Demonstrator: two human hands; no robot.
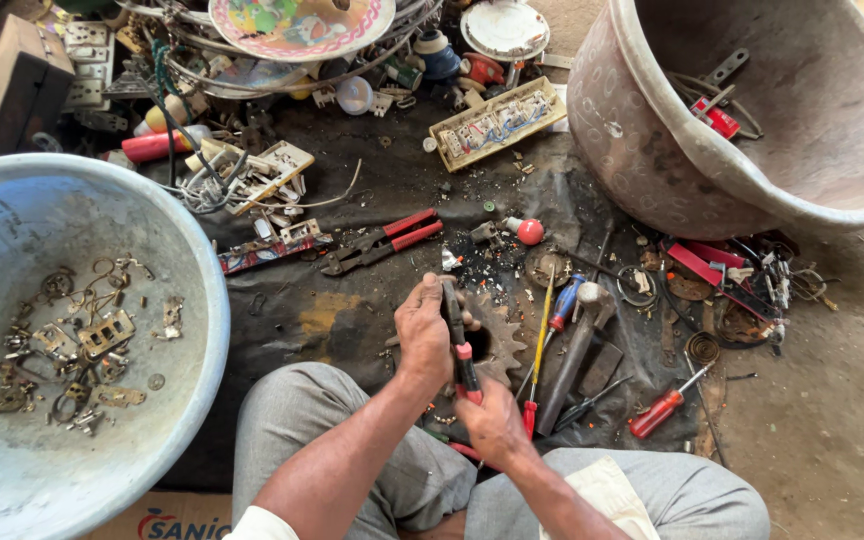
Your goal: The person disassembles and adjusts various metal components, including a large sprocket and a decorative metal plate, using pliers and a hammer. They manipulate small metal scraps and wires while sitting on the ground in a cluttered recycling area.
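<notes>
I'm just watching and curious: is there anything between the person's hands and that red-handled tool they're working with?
No, nothing visible stands between them. The left hand is wrapped around the upper part of the red-handled pliers, and the right hand grips the red handles lower down. Both touch the tool directly, above a rusty gear on the dark mat.

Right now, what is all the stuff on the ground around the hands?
big bowl: one, pale blue, left, metal scraps inside
tub: one, pinkish brown, top right, few parts inside
cutters: one, red handles, centre of the black sheet
hammer: one, grey, right of the hands
screwdriver: one, red handle, lower right
gear: one, rusty, under the hands
pliers: one, red handles, in both hands
left hand: gripping the pliers' top
right hand: holding the handles
</notes>
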